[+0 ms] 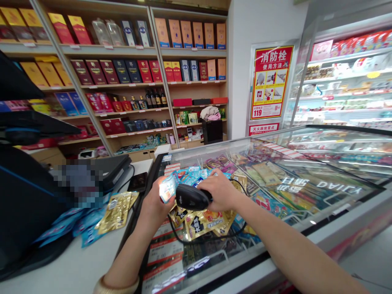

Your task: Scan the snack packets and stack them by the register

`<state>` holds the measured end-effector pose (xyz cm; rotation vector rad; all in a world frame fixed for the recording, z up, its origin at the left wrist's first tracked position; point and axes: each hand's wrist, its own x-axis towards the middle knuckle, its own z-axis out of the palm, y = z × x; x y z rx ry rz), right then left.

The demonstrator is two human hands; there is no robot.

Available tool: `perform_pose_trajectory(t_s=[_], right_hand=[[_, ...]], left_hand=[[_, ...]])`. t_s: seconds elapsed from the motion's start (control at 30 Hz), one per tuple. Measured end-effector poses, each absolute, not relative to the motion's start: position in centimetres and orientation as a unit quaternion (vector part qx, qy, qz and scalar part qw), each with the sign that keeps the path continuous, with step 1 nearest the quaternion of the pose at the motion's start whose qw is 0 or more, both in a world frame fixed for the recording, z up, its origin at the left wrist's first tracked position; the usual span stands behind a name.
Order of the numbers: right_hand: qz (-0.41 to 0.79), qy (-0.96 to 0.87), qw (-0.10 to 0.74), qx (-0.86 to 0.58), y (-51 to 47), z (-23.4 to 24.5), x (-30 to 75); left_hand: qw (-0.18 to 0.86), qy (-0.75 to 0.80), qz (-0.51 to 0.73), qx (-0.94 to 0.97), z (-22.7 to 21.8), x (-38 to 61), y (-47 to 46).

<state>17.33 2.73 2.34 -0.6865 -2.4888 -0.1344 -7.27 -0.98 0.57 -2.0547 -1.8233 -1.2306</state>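
Note:
My right hand [222,191] is wrapped round a black barcode scanner [191,197], its head pointing left. Close before it, my left hand [156,204] grips a small blue snack packet [168,188], brightly lit where the scanner faces it. Beneath both hands, gold snack packets [199,225] and blue packets [191,174] lie in a pile on the freezer's glass top [245,163]. The scanner's black cable [202,241] loops over the glass around the gold packets. Its grip is partly hidden by my right fingers.
Left of the freezer, more gold packets [118,210] and blue packets [61,226] lie on a white counter [92,263] beside a black monitor [27,196]. A phone [139,181] rests near the freezer edge. Shelves of boxed bottles [122,71] line the back wall.

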Motion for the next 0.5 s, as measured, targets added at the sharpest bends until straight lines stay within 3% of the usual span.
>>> perform_pose_trajectory(t_s=[0.27,0.5], right_hand=[[-0.045,-0.914,0.309,-0.258,3.2,2.1,18.0],[-0.031,-0.897,0.360,-0.253,3.5,2.0,18.4]], left_hand=[[0.065,-0.631,-0.435,-0.640,1.2,-8.1,-1.3],[0.228,-0.734,-0.417,-0.485,3.6,-15.0,-3.9]])
